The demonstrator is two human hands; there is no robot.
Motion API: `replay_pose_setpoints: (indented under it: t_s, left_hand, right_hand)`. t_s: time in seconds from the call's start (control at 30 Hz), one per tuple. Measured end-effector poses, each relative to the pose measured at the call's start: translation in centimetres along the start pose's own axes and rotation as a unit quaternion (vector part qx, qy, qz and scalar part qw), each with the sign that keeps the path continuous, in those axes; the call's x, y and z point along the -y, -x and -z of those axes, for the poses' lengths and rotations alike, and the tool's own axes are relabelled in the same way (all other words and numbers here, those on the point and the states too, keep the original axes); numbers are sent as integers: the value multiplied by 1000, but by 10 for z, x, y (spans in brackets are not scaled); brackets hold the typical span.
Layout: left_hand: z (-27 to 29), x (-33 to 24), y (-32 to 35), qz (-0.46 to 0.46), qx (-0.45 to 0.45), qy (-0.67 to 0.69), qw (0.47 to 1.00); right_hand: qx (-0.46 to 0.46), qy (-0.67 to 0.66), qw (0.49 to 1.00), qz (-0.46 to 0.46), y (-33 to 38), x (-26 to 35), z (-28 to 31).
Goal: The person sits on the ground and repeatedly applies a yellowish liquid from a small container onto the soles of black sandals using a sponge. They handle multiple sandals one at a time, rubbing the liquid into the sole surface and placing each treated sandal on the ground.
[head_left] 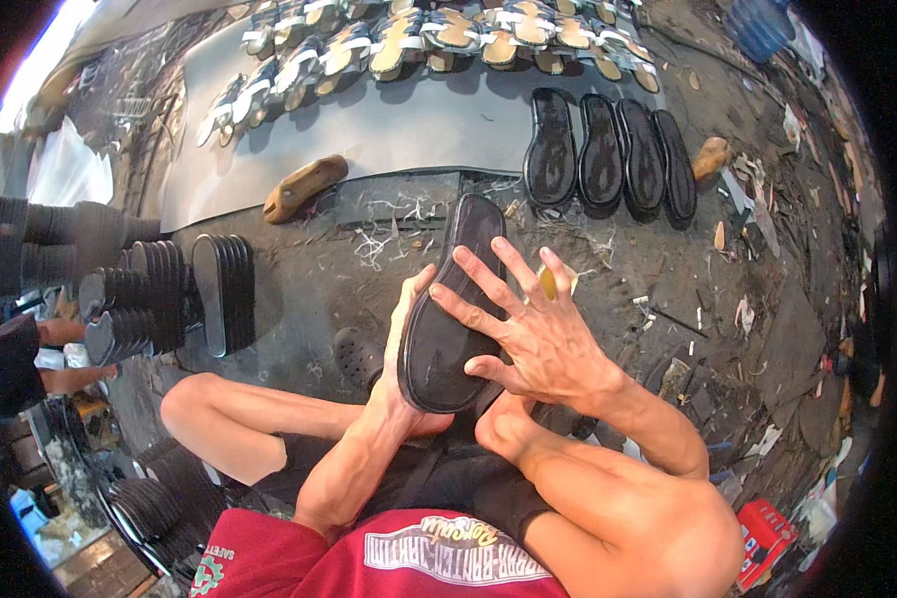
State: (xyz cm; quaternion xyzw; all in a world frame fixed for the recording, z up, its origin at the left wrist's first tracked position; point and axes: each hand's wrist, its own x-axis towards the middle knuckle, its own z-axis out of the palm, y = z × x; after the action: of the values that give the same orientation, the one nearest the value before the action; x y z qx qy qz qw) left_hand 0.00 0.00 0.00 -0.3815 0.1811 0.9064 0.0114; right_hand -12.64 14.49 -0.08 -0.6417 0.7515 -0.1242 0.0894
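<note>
A black shoe sole [447, 344] with a raised rim stands tilted above my lap, its narrower end pointing away from me. My left hand [406, 344] grips it along the left edge. My right hand [538, 334] is open over its right side, fingers spread and thumb near the sole's lower part; some fingertips seem to touch the surface. A small yellow piece [548, 282] shows between two right fingers; I cannot tell whether it is held there or lies behind them. The left fingers behind the sole are hidden.
Several black soles [600, 154] line the far right, beside a wooden shoe last [710, 159]. Another last [306, 189] lies near a grey sheet [419, 130] bearing rows of sandals [396, 47]. Stacked soles [221, 294] stand left. A red box [764, 538] sits lower right. Scraps litter the ground.
</note>
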Motion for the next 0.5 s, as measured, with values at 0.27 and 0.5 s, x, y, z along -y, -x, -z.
replay_pose_setpoints:
  t_s: [0.27, 0.5]
  left_hand:
    - [0, 1, 4, -7, -9, 12, 1000]
    - [-24, -13, 14, 14, -50, 21, 998]
  right_hand:
    - [2, -16, 1000, 21, 1, 13, 4]
    - [-1, -14, 999, 51, 1, 16, 3]
